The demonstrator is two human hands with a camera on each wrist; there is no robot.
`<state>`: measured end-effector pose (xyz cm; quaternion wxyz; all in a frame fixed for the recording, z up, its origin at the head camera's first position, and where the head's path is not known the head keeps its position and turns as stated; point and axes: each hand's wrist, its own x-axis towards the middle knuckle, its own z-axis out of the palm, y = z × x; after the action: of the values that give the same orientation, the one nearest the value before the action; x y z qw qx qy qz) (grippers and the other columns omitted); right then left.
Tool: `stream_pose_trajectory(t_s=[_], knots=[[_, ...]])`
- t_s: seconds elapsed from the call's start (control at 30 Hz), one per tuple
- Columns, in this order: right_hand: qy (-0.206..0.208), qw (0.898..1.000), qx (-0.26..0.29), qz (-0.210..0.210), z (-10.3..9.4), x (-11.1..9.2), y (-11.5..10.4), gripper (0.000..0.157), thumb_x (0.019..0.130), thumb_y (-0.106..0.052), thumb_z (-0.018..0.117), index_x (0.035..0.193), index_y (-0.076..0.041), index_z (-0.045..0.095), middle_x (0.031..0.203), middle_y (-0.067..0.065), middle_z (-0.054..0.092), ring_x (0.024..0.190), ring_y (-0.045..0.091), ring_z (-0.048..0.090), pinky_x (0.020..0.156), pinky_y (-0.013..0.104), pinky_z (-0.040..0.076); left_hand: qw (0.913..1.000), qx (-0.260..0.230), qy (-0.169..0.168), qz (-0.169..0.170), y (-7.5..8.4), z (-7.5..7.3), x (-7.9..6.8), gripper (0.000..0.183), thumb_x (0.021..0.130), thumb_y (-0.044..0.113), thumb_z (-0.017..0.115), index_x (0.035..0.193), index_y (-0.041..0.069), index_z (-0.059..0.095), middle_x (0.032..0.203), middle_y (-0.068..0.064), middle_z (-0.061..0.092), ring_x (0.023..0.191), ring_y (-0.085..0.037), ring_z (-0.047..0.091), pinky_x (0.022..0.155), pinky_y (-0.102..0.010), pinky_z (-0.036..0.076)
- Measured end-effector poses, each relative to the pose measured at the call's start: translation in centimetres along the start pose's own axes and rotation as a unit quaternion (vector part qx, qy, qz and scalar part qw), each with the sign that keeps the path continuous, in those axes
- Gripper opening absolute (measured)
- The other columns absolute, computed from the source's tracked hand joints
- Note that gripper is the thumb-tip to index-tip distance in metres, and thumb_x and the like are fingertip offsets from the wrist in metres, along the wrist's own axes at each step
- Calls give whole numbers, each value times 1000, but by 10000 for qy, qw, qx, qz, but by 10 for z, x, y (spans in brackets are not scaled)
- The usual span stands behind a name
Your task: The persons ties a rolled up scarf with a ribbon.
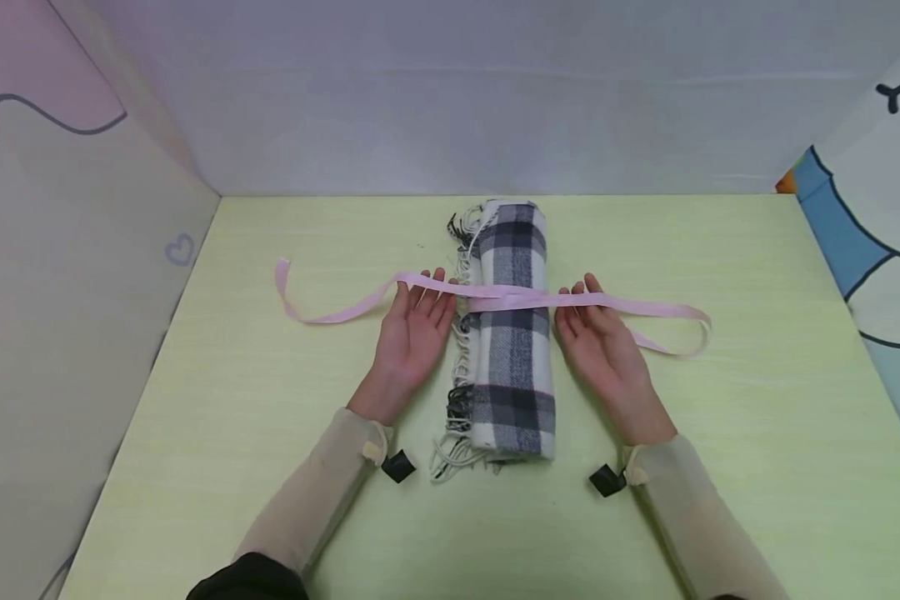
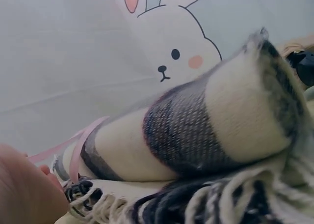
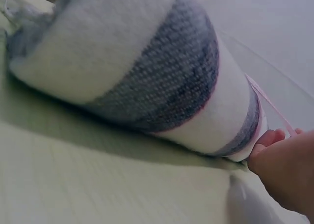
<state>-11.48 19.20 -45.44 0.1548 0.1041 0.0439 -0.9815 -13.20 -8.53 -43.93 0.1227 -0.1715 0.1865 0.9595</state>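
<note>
In the head view, the rolled plaid scarf (image 1: 513, 358) lies on the table (image 1: 195, 467) between your hands, the pink ribbon (image 1: 510, 302) across its middle, ends trailing either side. Your left hand (image 1: 416, 337) is palm up beside the fringe (image 1: 461, 367), fingers nearly straight, ribbon across them. Your right hand (image 1: 603, 346) also lies palm up and loosely spread, the ribbon over its fingers.

From the left wrist, the ribbon runs down the roll's side near your hand.

From the right wrist, your fingers bend slightly by the roll; contact is hard to judge.
</note>
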Motion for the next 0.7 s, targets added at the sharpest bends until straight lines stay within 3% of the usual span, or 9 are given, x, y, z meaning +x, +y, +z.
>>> stream_pose_trajectory(t_s=[0.13, 0.37, 0.53, 0.7], knots=[[-363, 9976, -568, -185, 1, 4, -1, 39, 112, -2, 28, 127, -6, 64, 110, 14, 67, 116, 30, 61, 106, 35, 49, 9994, 65, -332, 43, 2, 5, 5, 44, 110, 48, 36, 132, 15, 56, 114, -2, 63, 139, -23, 43, 124, -33, 33], [-946, 9896, -1042, -284, 2, 10, 0, 35, 113, -7, 30, 118, -1, 64, 106, 13, 65, 110, 29, 57, 104, 33, 48, 9954, 344, -876, 184, 1, 12, 13, 43, 108, 51, 36, 112, 16, 61, 96, 0, 54, 106, -19, 53, 105, -29, 43], [-1019, 9877, -1136, -345, 4, 14, 0, 32, 113, -10, 33, 107, -1, 63, 110, 14, 62, 116, 30, 56, 110, 35, 45, 9926, 448, -1081, 334, -2, 13, 15, 43, 107, 51, 36, 86, 18, 54, 91, 2, 53, 107, -19, 58, 108, -29, 40], [-977, 9915, -740, -431, 8, 15, -1, 30, 114, -14, 35, 106, 0, 60, 108, 15, 63, 117, 33, 59, 112, 38, 45, 9918, 238, -1179, 430, -2, 13, 15, 45, 106, 50, 38, 79, 17, 51, 86, 4, 54, 108, -21, 62, 114, -31, 37]])
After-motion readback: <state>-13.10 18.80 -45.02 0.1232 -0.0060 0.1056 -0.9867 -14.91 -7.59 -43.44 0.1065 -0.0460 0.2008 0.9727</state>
